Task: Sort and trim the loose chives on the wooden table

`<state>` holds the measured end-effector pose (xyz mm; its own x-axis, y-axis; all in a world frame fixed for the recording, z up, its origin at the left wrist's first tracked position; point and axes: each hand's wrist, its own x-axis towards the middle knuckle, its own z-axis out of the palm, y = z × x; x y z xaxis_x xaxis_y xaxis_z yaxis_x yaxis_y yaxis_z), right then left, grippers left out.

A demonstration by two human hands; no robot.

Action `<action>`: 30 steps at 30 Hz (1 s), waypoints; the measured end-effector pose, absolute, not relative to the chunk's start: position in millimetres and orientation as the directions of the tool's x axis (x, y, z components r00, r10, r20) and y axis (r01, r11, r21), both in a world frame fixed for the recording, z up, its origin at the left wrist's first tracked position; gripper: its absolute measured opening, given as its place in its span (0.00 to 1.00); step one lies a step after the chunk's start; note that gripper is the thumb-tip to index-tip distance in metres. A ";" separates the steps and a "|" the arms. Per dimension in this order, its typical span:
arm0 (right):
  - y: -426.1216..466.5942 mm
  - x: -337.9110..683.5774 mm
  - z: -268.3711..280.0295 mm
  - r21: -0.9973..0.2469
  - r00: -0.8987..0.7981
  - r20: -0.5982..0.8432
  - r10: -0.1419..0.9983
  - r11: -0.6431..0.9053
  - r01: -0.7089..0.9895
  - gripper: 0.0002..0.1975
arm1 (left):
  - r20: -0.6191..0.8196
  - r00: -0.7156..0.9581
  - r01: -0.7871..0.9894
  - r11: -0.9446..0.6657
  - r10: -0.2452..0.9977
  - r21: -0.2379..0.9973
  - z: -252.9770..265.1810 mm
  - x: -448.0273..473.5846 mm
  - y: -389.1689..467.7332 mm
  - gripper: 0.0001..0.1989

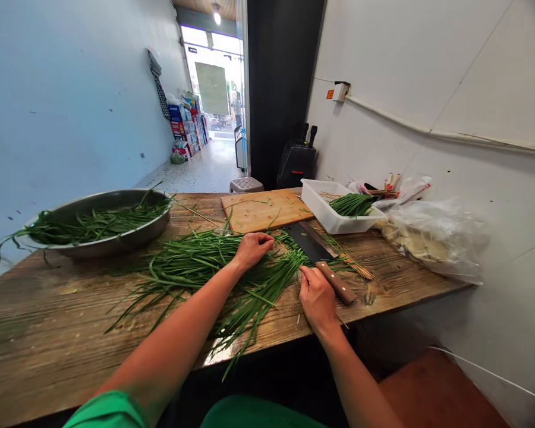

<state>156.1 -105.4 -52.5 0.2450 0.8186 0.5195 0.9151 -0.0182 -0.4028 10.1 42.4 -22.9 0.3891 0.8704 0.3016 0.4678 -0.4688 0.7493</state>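
My left hand (253, 251) is pinched closed above a loose heap of green garlic chives (187, 258); what its fingertips hold is too small to make out. Lower and to the right, my right hand (316, 297) is closed, and the end of a thin bamboo skewer (342, 322) sticks out from under it. A second bundle of chives (254, 303) lies slanting between my forearms. Just beyond my right hand rests a cleaver (307, 239), its wooden handle towards me. Several bamboo skewers (356, 267) lie by the cleaver, partly under it.
A wooden cutting board (267, 209) lies at the table's far edge. Left stands a metal basin (116, 244) of chives. A white plastic container (339, 224) holding skewered chives stands at right, near a plastic bag (432, 238) of pale food. The wall borders the table's right side.
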 end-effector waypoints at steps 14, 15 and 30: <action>-105.6 155.4 -53.3 -0.393 0.240 0.512 0.825 -0.023 0.919 0.14 | 0.338 0.405 0.488 -0.513 0.850 0.706 -23.9 9.1 41.7 0.14; -105.7 155.4 -53.4 -0.395 0.240 0.511 0.825 -0.023 0.918 0.14 | 0.338 0.409 0.494 -0.518 0.847 0.698 -23.1 9.0 41.4 0.13; -104.4 156.5 -54.6 -0.384 0.248 0.508 0.825 -0.041 0.922 0.15 | 0.484 0.610 0.474 -0.778 0.628 0.412 8.9 -1.5 28.4 0.11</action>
<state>156.5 -104.4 -54.6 0.2483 0.8245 0.5085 0.9224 -0.0410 -0.3840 -1.5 28.4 8.9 0.6102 0.6276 0.4836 0.4739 -0.7782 0.4121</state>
